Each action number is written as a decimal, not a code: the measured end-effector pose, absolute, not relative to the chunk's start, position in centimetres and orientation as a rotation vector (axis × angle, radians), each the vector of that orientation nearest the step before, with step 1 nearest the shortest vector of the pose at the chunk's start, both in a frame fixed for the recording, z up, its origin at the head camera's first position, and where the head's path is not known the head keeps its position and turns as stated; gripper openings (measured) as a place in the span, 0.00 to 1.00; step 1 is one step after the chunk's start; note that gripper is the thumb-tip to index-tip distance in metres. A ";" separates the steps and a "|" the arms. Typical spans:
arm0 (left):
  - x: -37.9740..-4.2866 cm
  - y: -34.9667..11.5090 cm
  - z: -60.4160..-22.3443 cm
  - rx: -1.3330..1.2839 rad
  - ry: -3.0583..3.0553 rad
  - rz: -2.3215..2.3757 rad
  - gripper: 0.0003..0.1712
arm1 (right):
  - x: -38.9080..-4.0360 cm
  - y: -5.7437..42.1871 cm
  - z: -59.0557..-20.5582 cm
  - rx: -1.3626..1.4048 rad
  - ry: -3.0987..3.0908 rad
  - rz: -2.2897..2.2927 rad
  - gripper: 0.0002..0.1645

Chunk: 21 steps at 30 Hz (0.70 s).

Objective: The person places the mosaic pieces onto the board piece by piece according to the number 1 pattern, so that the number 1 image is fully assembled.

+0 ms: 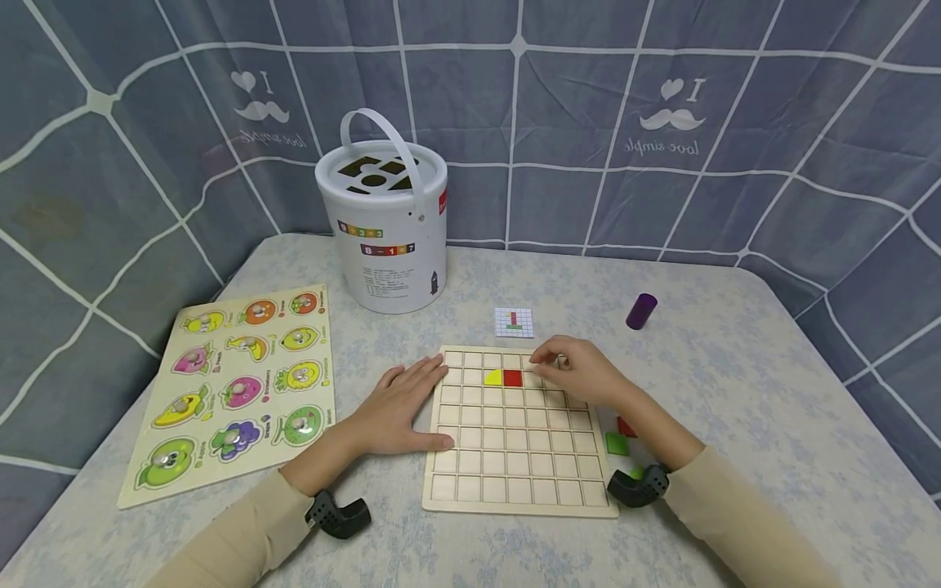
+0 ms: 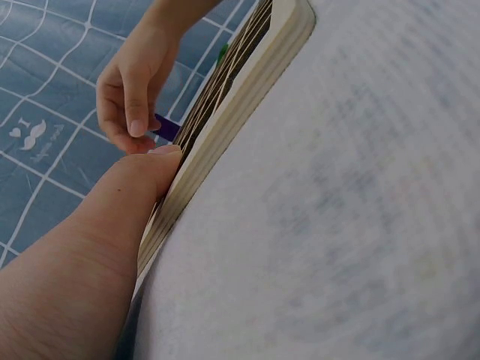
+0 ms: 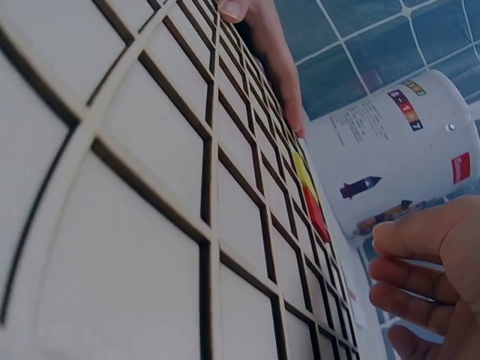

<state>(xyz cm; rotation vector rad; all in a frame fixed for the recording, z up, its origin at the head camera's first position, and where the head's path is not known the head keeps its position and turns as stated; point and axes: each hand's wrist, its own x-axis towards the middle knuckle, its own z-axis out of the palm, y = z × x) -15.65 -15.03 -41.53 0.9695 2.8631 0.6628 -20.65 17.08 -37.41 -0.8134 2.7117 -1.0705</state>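
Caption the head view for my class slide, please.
Left hand touching gridded board, right hand near yellow piece and red square.

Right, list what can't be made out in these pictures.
- Head: loose red piece, partly hidden by the right forearm.
- Head: lower green piece, partly hidden by the wrist camera.
- Head: finest marks on the card, too small.
- Head: smallest print on the bucket, too small.
- Right wrist: rest of the right hand, cut off by the right edge.
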 end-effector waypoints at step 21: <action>-15.7 -15.1 -41.6 0.968 2.863 0.652 0.60 | -19.3 22.8 -36.9 -0.727 2.866 -1.053 0.10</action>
